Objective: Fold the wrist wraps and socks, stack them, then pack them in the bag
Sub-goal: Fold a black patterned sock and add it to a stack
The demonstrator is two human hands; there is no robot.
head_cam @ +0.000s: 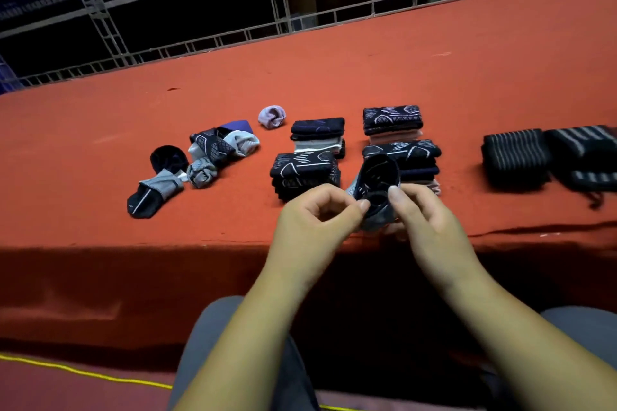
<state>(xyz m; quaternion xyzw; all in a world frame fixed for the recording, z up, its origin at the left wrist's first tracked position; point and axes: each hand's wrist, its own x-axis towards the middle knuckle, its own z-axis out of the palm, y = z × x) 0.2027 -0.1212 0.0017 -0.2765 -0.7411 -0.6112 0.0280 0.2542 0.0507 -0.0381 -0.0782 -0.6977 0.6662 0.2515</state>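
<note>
Both hands hold one dark and grey sock (pixel 379 183) just above the near edge of the red table. My left hand (pixel 317 217) pinches its left side and my right hand (pixel 424 213) pinches its right side; the sock's dark opening faces up. Behind it stand several stacks of folded dark socks (pixel 305 172) (pixel 319 133) (pixel 392 118) (pixel 405 157). A heap of unfolded socks (pixel 213 150) lies to the left, with a grey and black sock (pixel 152 193) nearest the front. Folded striped wrist wraps (pixel 516 157) (pixel 584 157) lie at the right.
A balled lilac sock (pixel 272 116) sits behind the heap. The red cloth-covered table (pixel 434 60) runs far back and to both sides. A metal lattice rail (pixel 233 37) borders its far edge. My knees are below the table's front edge. No bag is in view.
</note>
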